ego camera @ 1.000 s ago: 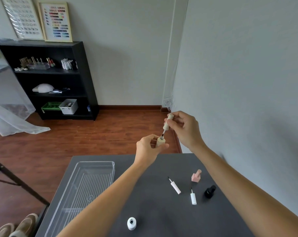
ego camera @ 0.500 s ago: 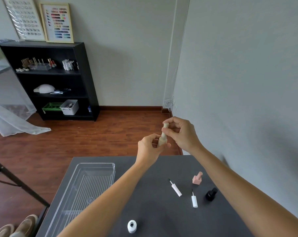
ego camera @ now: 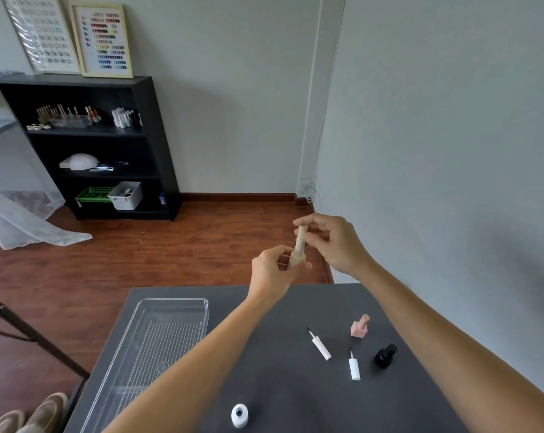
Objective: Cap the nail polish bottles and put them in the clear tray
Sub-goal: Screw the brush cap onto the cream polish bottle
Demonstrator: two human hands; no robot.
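My left hand (ego camera: 272, 273) holds a beige nail polish bottle (ego camera: 296, 260) in the air beyond the table's far edge. My right hand (ego camera: 336, 242) pinches the long beige cap (ego camera: 301, 236), which sits down on the bottle's neck. On the dark table (ego camera: 264, 385) lie two white brush caps (ego camera: 320, 346) (ego camera: 354, 367), a pink bottle (ego camera: 359, 327), a black bottle (ego camera: 385, 356) and an open white bottle (ego camera: 239, 415). The clear tray (ego camera: 170, 303) stands at the left, with nothing in it.
A grey wall runs close along the table's right side. A black shelf unit (ego camera: 158, 145) with bottles and bins stands against the far wall. A tripod leg (ego camera: 36, 339) and two shoes (ego camera: 30, 414) are on the wooden floor at lower left.
The cap's brush has gone down into the beige bottle and the cap now rests on its neck. Both hands have dropped slightly and stayed together.
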